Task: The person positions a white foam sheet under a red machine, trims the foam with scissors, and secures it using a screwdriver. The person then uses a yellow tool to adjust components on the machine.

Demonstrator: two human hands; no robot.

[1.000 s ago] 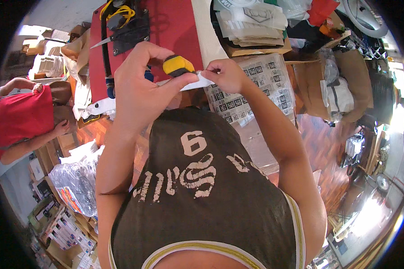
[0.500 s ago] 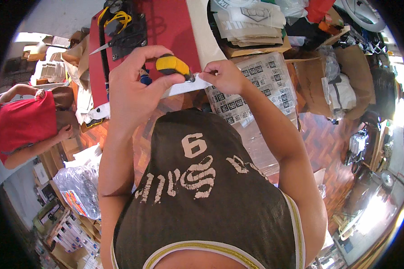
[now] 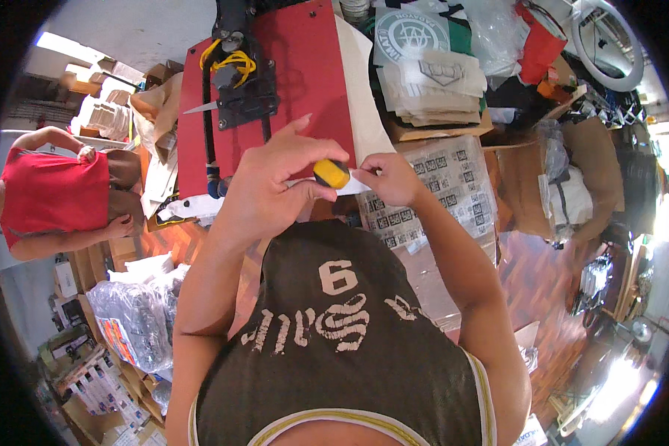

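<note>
A stubby screwdriver (image 3: 331,175) with a yellow and black handle stands nearly end-on to view, its shaft hidden beneath the handle. My left hand (image 3: 264,186) grips it between thumb and index finger, the other fingers loosely stretched. Close on its right, my right hand (image 3: 390,178) pinches at the white edge strip (image 3: 193,210) of the red-topped table (image 3: 312,82). What sits between those fingertips is too small to make out. Both hands are at the table's near edge.
A black metal device (image 3: 238,82) with a yellow cord stands on the red top. Folded printed bags (image 3: 435,82) are stacked to the right, above a plastic-wrapped carton (image 3: 453,193). An open cardboard box (image 3: 595,163) lies farther right. Another person in a red shirt (image 3: 56,193) is at left.
The view has shifted, so the table and hands sit lower and farther right. The screwdriver's handle has turned more end-on, and its metal shaft, visible before, is now hidden.
</note>
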